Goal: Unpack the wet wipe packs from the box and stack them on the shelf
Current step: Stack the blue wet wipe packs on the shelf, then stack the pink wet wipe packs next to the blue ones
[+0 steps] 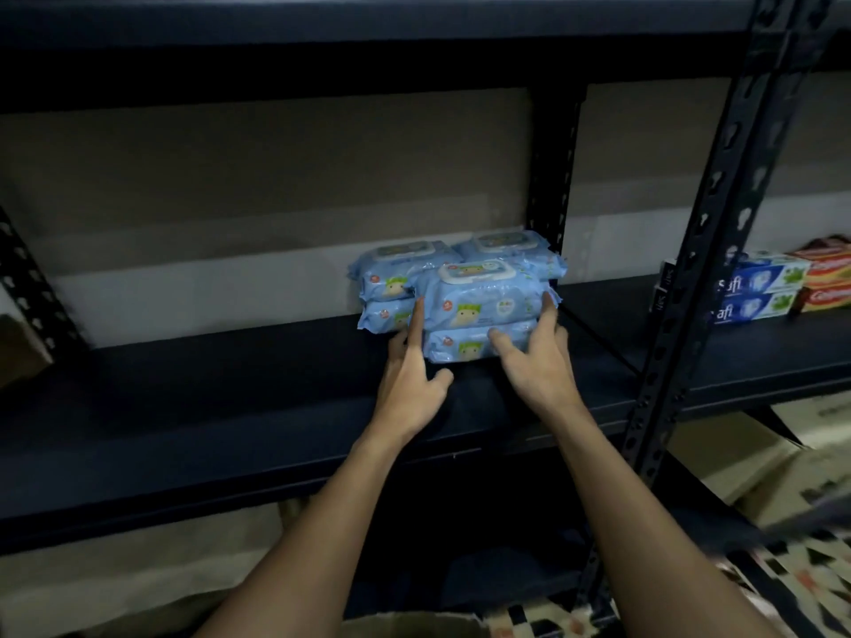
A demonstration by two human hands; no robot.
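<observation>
On the dark shelf [230, 407] the front stack of wet wipe packs [483, 315] stood two high. Behind it to the left sat another stack [391, 287] of two; directly behind it more packs [502, 246] lay by the rear post [557, 177]. The left hand [407, 389] touched the front stack's left end with a straight index finger, its grip released. The right hand [539, 370] rested straight fingers on the stack's right end and its thumb on the lower pack's face, grip likewise released. Well right of the stack, past a perforated upright [681, 292], lay toothpaste boxes [760, 287].
</observation>
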